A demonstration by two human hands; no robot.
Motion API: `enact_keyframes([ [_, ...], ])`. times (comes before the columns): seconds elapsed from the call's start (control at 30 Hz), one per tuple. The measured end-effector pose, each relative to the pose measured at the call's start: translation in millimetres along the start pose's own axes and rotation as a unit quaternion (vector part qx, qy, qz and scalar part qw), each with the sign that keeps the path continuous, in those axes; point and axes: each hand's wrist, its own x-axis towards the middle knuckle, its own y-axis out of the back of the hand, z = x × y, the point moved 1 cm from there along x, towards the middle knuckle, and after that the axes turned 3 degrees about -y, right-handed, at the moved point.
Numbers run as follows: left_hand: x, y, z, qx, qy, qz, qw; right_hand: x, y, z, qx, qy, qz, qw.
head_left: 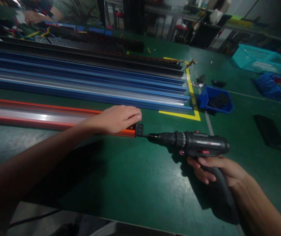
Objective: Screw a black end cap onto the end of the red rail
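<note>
My right hand (214,168) is wrapped round the handle of a black cordless drill (197,143). The drill lies level and points left, its thin bit meeting a small black end cap (139,129). That cap sits at the right end of a long orange profile rail (39,114) with a shiny, pale inner face. My left hand (120,118) closes over the rail's end, just left of the cap, fingers curled over the top. What its fingertips press on underneath is hidden.
Several blue profile rails (86,85) lie behind, beside yellow corner tape (192,95). A small blue bin (205,101) holds black parts. To the right are a black flat piece (270,132), a blue tray (266,87) and a teal basket (256,59). A co-worker's hand (35,17) is across the table.
</note>
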Motion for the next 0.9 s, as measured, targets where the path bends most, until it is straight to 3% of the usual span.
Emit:
enact_keyframes([
  [0.9, 0.5, -1.9, -1.8, 0.009, -0.003, 0.006, 1.000, 0.6, 1.9, -3.1, -0.046, 0.003, -0.028, 0.999],
])
